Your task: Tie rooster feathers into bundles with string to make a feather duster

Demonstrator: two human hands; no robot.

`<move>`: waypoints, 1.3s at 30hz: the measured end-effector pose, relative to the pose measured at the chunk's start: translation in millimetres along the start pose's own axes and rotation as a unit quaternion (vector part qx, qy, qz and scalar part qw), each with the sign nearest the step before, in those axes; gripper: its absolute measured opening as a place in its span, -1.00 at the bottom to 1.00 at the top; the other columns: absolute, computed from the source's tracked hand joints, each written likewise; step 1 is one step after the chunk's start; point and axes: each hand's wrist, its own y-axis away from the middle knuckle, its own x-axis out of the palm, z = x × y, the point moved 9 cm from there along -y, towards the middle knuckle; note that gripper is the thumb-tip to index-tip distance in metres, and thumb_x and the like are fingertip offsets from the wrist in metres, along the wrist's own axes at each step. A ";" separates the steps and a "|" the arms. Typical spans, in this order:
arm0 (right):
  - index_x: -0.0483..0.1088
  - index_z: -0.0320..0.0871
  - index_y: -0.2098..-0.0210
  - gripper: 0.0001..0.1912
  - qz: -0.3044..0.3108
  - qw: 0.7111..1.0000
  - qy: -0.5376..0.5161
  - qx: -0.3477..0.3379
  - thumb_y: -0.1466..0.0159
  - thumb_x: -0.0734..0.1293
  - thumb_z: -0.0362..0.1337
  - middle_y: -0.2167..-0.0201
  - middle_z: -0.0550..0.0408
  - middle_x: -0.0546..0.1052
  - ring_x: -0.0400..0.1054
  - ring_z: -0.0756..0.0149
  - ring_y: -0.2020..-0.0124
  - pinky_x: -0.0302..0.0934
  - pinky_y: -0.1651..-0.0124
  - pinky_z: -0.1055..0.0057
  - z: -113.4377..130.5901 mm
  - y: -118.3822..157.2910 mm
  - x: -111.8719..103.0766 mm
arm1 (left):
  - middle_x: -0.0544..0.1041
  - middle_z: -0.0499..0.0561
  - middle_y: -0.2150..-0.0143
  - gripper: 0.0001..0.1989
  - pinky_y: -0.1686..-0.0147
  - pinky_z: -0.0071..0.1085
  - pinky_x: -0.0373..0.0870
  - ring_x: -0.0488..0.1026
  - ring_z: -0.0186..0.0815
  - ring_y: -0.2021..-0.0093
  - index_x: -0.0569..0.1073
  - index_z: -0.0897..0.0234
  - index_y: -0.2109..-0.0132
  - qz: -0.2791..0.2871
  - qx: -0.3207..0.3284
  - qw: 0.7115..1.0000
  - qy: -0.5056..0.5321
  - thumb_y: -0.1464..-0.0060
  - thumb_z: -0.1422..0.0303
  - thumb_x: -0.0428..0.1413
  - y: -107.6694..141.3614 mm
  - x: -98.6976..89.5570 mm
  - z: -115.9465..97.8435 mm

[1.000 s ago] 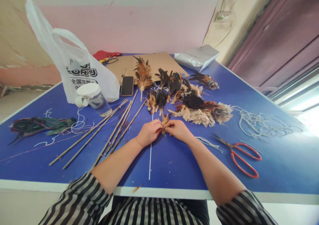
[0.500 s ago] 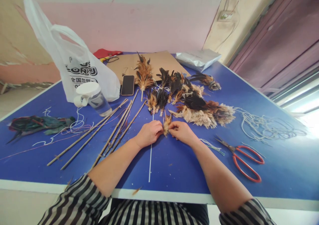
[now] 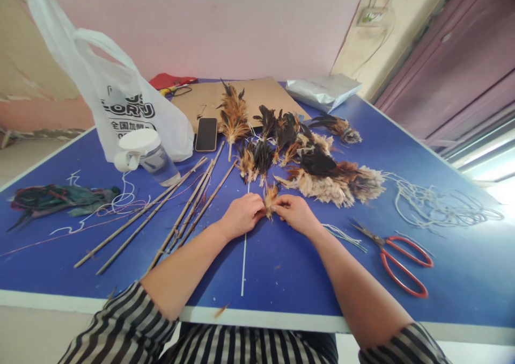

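A small tuft of golden-brown feathers stands between my two hands, above the blue table. My left hand is closed on its left side, the fingers curled in and partly hidden. From the right, my right hand pinches the tuft between thumb and fingertips. Just beyond lie several bundled dark and brown feathers. A larger heap of cream, brown and black feathers is spread to the right of them. Short white cords rest beside my right wrist.
Red-handled scissors and tangled white string lie at right. Several thin sticks are left of my hands. Farther back are a lidded cup, a white plastic bag, a phone, cardboard and a silver packet.
My hands keep hold of the feather tuft with almost no movement. The camera view has tilted slightly, so the surroundings sit a little differently.
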 end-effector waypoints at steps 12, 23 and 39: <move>0.35 -0.17 0.53 -0.91 -0.064 0.995 0.045 -0.066 -0.08 0.25 -0.31 0.50 0.15 0.37 0.22 0.45 0.52 0.13 0.42 0.49 4.0 -0.1 -7.8 | 0.37 -0.01 0.43 -0.84 0.31 -0.43 0.21 0.27 -0.35 0.33 0.35 0.29 0.41 0.026 0.015 1.000 -0.002 -0.10 0.45 -0.06 -0.7 4.0 -5.3; 0.32 -0.17 0.57 -0.90 -0.085 0.989 0.065 -0.100 -0.05 0.24 -0.42 0.48 0.13 0.31 0.19 0.40 0.45 0.11 0.35 0.44 15.5 1.1 -9.9 | 0.34 0.00 0.46 -0.81 0.33 -0.42 0.20 0.25 -0.35 0.36 0.32 0.29 0.45 0.039 0.039 0.998 0.018 -0.07 0.52 -0.09 -1.7 6.4 -12.6; 0.31 -0.18 0.56 -0.91 -0.047 0.999 0.012 0.012 -0.06 0.25 -0.34 0.59 0.16 0.35 0.23 0.47 0.64 0.17 0.54 0.49 -2.4 -0.5 -8.0 | 0.40 -0.01 0.46 -0.84 0.31 -0.42 0.21 0.28 -0.34 0.36 0.35 0.29 0.45 0.041 0.027 0.998 0.027 -0.06 0.49 -0.03 -0.8 8.1 -11.0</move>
